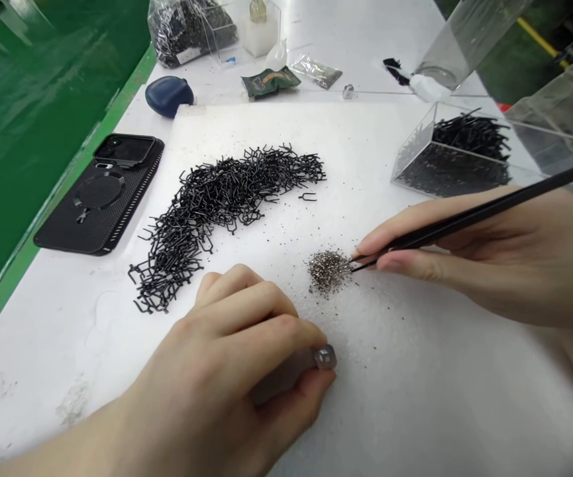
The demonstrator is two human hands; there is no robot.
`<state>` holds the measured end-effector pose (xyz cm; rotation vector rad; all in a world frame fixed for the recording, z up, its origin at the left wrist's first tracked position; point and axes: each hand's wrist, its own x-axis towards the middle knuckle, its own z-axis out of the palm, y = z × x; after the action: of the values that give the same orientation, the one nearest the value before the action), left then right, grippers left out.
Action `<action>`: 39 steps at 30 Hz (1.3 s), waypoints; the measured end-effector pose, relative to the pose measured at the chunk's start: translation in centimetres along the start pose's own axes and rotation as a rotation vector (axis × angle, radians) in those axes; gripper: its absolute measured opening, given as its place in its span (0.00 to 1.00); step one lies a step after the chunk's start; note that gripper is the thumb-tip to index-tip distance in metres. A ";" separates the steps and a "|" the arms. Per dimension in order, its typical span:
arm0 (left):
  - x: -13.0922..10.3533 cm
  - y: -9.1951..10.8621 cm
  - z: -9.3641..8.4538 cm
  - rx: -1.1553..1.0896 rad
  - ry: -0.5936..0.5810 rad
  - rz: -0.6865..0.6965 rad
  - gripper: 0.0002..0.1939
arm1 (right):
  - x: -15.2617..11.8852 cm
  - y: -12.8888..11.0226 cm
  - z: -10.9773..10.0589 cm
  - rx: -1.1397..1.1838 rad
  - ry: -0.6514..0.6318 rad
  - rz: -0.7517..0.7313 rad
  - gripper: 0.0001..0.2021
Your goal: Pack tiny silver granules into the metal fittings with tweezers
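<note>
Between the thumb and index finger of my left hand point(246, 358) is a small, shiny grey rounded piece point(324, 357), low in the middle of the view. My right hand point(495, 258) grips black tweezers point(465, 215), whose tips touch the right edge of a small pile of tiny metallic bits point(329, 270). A curved heap of black forked pieces point(221, 199) lies beyond my left hand. One forked piece point(308, 197) rests apart, just right of the heap. Fine specks are scattered around the metallic pile.
A black phone point(100, 195) and a dark blue case point(169, 97) lie at the left. Clear box point(452, 156) at the right holds black pieces. Farther back are a green packet point(270, 82), a small bag point(316, 71), a large bag point(181, 33) and a clear container point(458, 50).
</note>
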<state>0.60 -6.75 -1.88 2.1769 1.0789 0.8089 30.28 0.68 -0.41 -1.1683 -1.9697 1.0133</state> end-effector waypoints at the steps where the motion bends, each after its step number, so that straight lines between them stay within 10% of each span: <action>1: 0.0 0.0 0.0 0.002 -0.005 0.003 0.09 | -0.1 0.0 0.0 0.003 0.004 0.005 0.08; 39: 0.5 0.6 -0.6 0.002 0.006 -0.033 0.08 | -1.2 0.0 0.0 -0.065 0.080 -0.019 0.08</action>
<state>0.70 -6.56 -0.96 2.1539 1.1152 0.8004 30.79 -0.39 -0.58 -1.2034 -1.9602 0.8858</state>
